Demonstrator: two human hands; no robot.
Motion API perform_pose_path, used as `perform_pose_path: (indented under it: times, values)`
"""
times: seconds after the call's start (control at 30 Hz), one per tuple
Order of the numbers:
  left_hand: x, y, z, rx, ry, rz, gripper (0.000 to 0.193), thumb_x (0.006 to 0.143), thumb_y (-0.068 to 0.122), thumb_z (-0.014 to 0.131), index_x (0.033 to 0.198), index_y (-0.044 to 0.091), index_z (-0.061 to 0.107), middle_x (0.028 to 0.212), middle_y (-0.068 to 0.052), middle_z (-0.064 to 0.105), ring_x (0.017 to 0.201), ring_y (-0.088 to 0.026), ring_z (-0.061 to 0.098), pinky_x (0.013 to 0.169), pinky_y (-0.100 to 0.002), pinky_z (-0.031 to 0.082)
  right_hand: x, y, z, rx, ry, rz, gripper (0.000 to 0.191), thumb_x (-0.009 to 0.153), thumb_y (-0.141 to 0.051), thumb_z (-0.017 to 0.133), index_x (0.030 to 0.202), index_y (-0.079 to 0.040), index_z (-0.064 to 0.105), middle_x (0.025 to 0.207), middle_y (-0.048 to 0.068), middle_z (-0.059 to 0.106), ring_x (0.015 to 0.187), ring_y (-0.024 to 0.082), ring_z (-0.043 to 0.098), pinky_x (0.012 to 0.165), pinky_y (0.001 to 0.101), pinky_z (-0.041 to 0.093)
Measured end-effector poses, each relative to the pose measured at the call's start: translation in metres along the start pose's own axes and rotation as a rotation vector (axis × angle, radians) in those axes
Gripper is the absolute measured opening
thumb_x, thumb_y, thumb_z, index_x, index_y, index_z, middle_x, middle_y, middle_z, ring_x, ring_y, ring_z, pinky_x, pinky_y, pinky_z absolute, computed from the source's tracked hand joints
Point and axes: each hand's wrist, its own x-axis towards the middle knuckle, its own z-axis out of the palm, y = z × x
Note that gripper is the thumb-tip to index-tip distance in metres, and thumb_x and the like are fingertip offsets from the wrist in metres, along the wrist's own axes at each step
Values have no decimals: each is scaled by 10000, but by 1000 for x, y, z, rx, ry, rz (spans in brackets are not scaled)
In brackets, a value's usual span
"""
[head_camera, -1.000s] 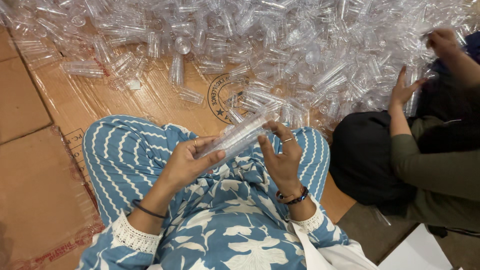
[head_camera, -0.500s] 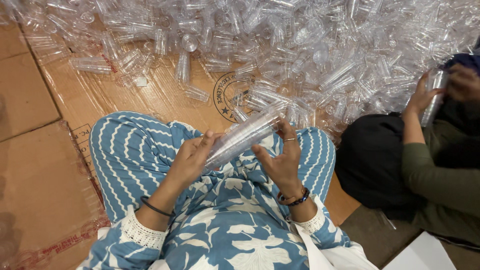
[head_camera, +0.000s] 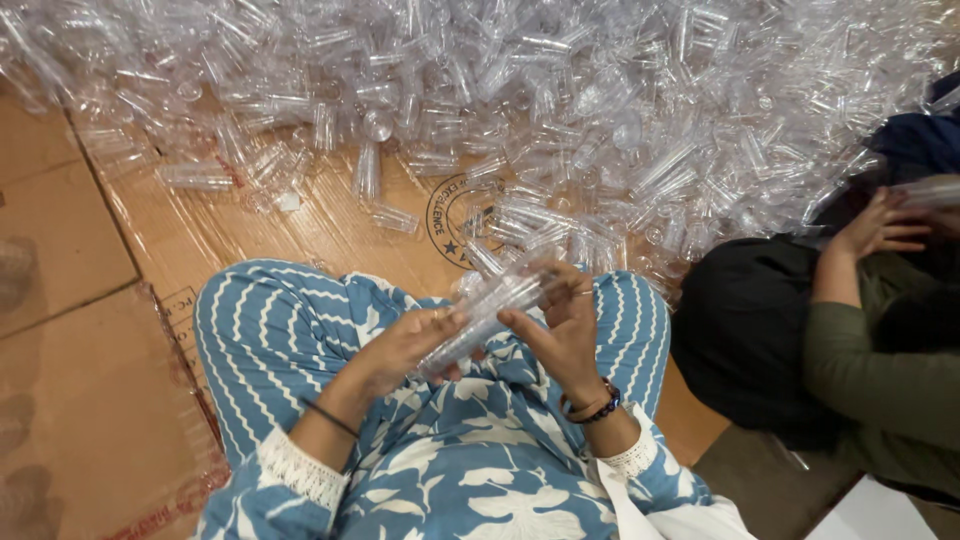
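Both hands are gripping one stack of clear plastic tubes over the lap, the left hand curling closed around its lower end and the right hand pinching its upper part. Beyond the knees, a heap of tubes is covering the far edge of the cardboard sheet, while another person's hand is reaching in at its right edge.

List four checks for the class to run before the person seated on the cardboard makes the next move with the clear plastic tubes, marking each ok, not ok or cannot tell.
1. Left hand grips the stack of nested clear plastic tubes: ok.
2. Right hand steadies it: ok.
3. Heap of loose clear plastic tubes lies ahead of the knees: ok.
4. Stack fully seated: cannot tell.
5. Neighbour's hand apart from the stack: ok.
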Motion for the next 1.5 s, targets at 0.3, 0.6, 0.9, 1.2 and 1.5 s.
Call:
perform_pose_path:
  times: [0.3, 0.6, 0.9, 1.2, 1.5]
  values:
    - [-8, 10, 21, 479, 97, 285, 728, 808, 515, 817, 1296, -4, 669, 944, -89, 771, 797, -156, 723, 716, -287, 569, 48, -44, -39, -38, -314, 202, 501, 993, -433, 585, 1315, -60, 487, 1328, 104, 592, 1192, 226, 607, 1000, 381, 512]
    - [-32, 33, 30, 731, 215, 96, 830, 684, 555, 798, 1338, 61, 666, 974, -186, 788, 808, -230, 786, 758, -326, 587, 6, -30, -17, -270, -194, 154, 310, 1068, -267, 562, 1012, 5, 701, 950, 103, 674, 906, 165, 635, 821, 279, 500]
    - [-1, 31, -10, -345, -160, -109, 679, 874, 453, 683, 1359, -13, 591, 1084, -215, 756, 840, -238, 755, 677, -318, 600, 25, -31, -38, -155, -39, -198, 344, 1107, -349, 611, 1133, -6, 607, 1098, 180, 712, 1037, 250, 704, 957, 393, 562]
    - [-21, 39, 0, 425, 163, 487, 637, 736, 175, 890, 1311, 19, 663, 1228, -104, 733, 1089, -164, 696, 939, -287, 549, 47, -30, -28, 344, -77, 398, 747, 1045, -644, 232, 1272, -6, 547, 1276, 214, 647, 1162, 336, 634, 1055, 498, 492]
    - [-26, 55, 9, 613, 314, 628, 592, 716, 228, 906, 1234, 8, 723, 1177, -142, 756, 1062, -192, 732, 937, -310, 557, 18, 4, -18, 113, 64, 96, 493, 1142, -450, 438, 1004, -15, 623, 1017, 147, 671, 1004, 258, 668, 978, 421, 538]
